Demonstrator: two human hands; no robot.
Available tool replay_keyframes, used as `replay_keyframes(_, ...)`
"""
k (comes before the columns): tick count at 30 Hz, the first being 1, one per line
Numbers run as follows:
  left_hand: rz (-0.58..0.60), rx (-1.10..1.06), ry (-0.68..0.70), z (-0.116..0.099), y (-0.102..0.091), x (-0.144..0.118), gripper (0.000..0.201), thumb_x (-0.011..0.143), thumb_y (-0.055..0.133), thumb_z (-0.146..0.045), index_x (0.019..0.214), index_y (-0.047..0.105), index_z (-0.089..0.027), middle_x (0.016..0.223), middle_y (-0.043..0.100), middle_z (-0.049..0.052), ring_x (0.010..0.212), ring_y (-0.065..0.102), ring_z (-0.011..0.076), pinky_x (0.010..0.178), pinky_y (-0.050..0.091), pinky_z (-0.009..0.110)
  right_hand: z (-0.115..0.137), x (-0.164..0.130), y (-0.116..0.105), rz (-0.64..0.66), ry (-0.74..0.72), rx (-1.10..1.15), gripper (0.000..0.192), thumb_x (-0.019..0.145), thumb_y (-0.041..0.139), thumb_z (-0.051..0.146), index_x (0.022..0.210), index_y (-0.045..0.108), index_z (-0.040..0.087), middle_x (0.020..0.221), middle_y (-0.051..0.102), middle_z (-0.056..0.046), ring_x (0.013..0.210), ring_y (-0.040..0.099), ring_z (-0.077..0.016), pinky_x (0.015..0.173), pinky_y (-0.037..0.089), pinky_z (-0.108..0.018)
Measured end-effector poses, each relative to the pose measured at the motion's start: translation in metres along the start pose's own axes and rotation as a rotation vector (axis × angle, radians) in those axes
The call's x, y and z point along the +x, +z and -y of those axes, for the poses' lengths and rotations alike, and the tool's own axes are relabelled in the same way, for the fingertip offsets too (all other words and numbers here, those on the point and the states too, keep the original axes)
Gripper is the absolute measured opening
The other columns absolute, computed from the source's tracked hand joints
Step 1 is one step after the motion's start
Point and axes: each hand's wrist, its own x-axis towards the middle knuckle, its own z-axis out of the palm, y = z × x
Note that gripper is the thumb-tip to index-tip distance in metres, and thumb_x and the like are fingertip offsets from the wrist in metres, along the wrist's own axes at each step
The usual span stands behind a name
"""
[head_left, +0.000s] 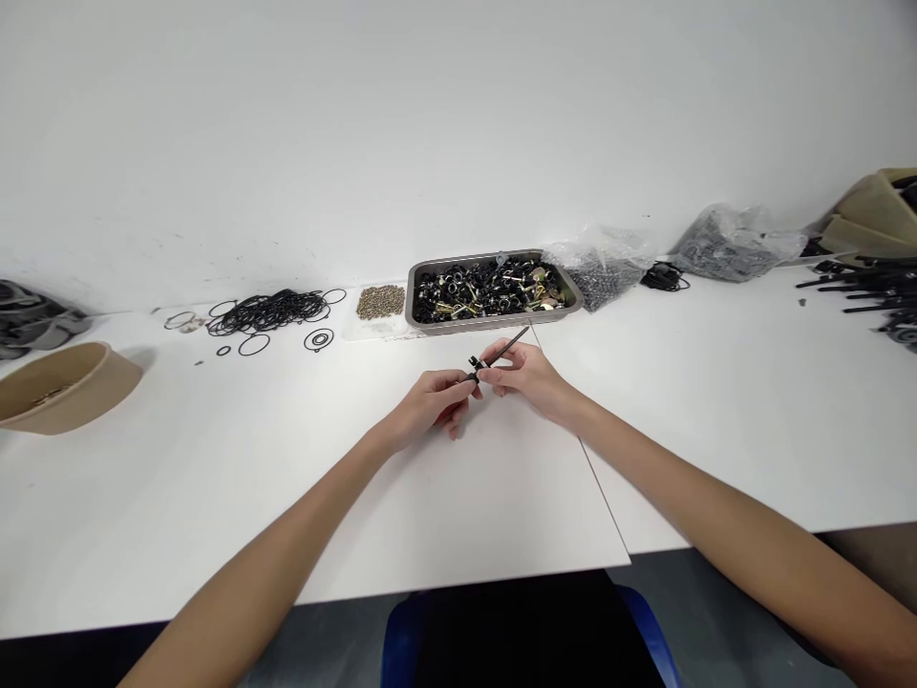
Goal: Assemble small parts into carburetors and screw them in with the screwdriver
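Above the white table, my left hand (440, 399) and my right hand (522, 373) meet at a small black part with a thin rod (510, 344). The rod slants up to the right out of my right hand, whose fingers are closed round the part's body. My left thumb and forefinger pinch the small black lower end of the same part. Its exact kind is too small to tell. Just beyond my hands stands a metal tray (494, 325) filled with black fittings, metal rings and brass-coloured pieces.
Left of the tray lie a heap of small brass-coloured pieces (381, 302) and tangled black rubber rings (276, 311). A tan bin (93, 387) stands at the left. Plastic bags of dark parts (606, 272) and black rod-like parts (874, 291) lie to the right. A seam (602, 497) divides the tabletop.
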Motion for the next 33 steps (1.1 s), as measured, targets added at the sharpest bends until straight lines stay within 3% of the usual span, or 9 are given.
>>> replay_keyframes(21,-0.001,0.003,0.002,0.0004,-0.0009,-0.0009,0.029,0.090,0.053,-0.042,0.088,0.061,-0.015,0.055,0.046,-0.004,0.043,0.048,0.0080,0.048,0.039,0.023,-0.0010,0.0010,-0.0004,0.006,-0.008,0.017,0.038,0.059,0.086,0.033,0.082,0.060,0.016,0.082,0.058,0.001,0.052,0.051,-0.0061,0.050,0.037,-0.026)
replay_keyframes(33,-0.039,-0.116,-0.011,-0.0033,0.0014,-0.0006,0.026,0.087,0.058,-0.040,0.086,0.061,-0.014,0.054,0.045,-0.004,0.041,0.041,0.0079,0.047,0.048,0.028,0.0034,0.0004,-0.0067,0.056,0.053,-0.005,0.039,0.074,0.075,0.045,0.099,0.069,0.016,0.072,0.060,0.000,0.057,0.052,-0.0087,0.055,0.039,-0.026)
